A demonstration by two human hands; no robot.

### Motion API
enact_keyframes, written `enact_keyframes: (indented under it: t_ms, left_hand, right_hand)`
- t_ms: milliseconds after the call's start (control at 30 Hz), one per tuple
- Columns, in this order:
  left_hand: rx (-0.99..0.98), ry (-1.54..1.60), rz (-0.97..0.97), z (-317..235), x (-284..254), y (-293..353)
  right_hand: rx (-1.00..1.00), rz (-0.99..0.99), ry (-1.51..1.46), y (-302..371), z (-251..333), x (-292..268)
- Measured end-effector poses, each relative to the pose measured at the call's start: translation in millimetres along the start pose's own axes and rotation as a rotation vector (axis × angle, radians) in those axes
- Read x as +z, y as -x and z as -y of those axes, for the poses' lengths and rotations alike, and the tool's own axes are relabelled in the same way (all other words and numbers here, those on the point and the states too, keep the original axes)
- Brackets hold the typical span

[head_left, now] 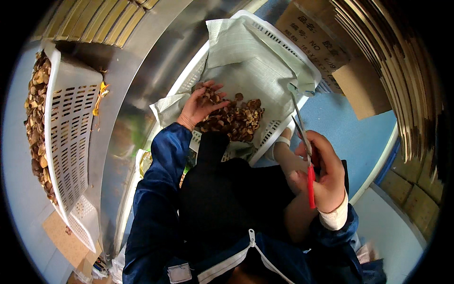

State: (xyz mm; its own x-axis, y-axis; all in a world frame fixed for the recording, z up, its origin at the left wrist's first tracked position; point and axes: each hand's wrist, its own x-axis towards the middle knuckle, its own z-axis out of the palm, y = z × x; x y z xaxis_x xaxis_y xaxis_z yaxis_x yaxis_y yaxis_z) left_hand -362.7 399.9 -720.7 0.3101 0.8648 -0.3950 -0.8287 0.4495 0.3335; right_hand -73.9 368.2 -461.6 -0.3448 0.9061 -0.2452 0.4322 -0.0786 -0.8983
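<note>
My right hand (324, 173) grips a pair of scissors (310, 173) with red handles. Their metal blades stand apart and point away from me, above the basket's right edge. Inside a white plastic basket (193, 71), lined with a pale woven sheet (250, 73), lies a heap of brown dried mushrooms (239, 118), some looking cut. My left hand (201, 104) is over the heap's left side, palm turned up. Several mushroom pieces rest between its curled fingers and thumb. The blades and the left hand are well apart.
On the left, a second white basket (71, 128) full of mushroom pieces stands on a metal surface (127, 71). Stacked flattened cardboard (383, 61) rises on the right, beside a printed carton (312, 38). My legs are close below the lined basket.
</note>
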Motion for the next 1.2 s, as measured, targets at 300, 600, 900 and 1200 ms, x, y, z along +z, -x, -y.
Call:
enact_keyframes:
  t_ms: [300,600,900,1200]
  left_hand:
    - [0.090,0.079,0.109,-16,85,55]
    - [0.224,-0.127,0.058,-16,187,200]
    - [0.375,-0.014,-0.376,15,100,348]
    - [0.100,-0.161,-0.072,9,84,439]
  right_hand:
    - [-0.135,-0.073,-0.033,-10,5,36]
    - [-0.374,-0.030,0.001,15,59,109]
    - [-0.671,0.189,0.227,58,127,232]
    - [-0.631,0.737,0.166,66,106,337]
